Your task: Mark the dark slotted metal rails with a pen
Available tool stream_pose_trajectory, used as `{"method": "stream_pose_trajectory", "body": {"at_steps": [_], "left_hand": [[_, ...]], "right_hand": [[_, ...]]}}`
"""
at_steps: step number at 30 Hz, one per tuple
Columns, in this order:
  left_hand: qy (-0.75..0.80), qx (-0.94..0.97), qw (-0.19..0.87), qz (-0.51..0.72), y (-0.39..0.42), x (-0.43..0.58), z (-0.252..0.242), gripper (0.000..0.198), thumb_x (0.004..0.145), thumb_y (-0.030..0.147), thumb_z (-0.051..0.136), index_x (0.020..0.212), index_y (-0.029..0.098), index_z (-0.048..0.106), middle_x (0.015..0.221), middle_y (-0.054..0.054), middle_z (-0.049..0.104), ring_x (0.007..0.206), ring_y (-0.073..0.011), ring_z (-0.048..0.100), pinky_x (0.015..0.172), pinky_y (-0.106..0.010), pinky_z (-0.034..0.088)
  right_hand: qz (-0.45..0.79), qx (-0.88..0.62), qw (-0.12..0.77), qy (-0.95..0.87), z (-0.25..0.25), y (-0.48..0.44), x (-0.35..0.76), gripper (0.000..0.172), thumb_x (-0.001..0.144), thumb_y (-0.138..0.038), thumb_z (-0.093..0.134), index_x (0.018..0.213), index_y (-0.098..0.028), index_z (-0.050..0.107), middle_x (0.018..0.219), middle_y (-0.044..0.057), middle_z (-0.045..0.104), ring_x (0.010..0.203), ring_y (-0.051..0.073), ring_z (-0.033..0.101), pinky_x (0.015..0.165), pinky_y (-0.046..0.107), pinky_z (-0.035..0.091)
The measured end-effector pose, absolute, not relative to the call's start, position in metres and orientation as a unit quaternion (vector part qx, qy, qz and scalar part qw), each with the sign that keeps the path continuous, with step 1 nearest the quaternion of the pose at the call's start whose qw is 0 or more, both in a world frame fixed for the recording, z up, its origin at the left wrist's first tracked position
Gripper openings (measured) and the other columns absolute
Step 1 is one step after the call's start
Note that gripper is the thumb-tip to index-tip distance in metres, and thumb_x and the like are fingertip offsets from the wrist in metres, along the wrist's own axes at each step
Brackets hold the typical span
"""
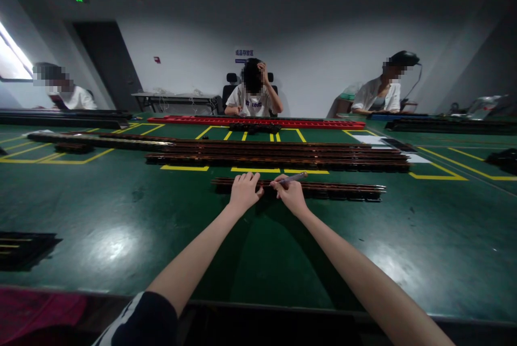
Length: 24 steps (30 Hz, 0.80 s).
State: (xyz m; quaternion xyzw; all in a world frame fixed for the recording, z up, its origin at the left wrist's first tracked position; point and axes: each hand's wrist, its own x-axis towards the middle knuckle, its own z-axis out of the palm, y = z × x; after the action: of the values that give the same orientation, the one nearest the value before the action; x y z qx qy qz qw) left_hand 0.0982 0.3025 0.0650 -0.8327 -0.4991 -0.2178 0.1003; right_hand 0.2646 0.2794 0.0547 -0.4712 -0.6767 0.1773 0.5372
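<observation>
A long dark brown strip (335,190) lies across the green table (121,217) in front of me. My left hand (244,191) rests on its left part, fingers curled down onto it. Just to the right, my right hand (290,194) pinches a thin pen-like tool (294,177) whose tip meets the strip, with the shaft slanting up to the right. Both forearms reach in from the near edge.
A stack of longer brown strips (283,153) lies behind, over yellow floor-style markings (183,168). A red rail (258,121) sits farther back. Dark trays lie at the left edge (24,249) and far right (503,159). Three people sit at the far side.
</observation>
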Motion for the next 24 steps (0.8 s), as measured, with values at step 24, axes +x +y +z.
{"method": "stream_pose_trajectory", "body": {"at_steps": [24], "left_hand": [[-0.485,-0.846,0.075,-0.210,0.3040,0.0946,0.0625,0.037,0.092,0.033,0.041,0.117,0.014,0.062,0.116,-0.013,0.067,0.109,-0.0270,0.060,0.097,-0.045,0.043]], "right_hand": [[0.240,-0.477,0.587,-0.608,0.0576,0.2707,0.2693,0.052,0.078,-0.071,0.053,0.074,-0.019,0.052,0.060,0.003,0.063,0.040,0.012,0.054,0.040,0.023,0.044]]}}
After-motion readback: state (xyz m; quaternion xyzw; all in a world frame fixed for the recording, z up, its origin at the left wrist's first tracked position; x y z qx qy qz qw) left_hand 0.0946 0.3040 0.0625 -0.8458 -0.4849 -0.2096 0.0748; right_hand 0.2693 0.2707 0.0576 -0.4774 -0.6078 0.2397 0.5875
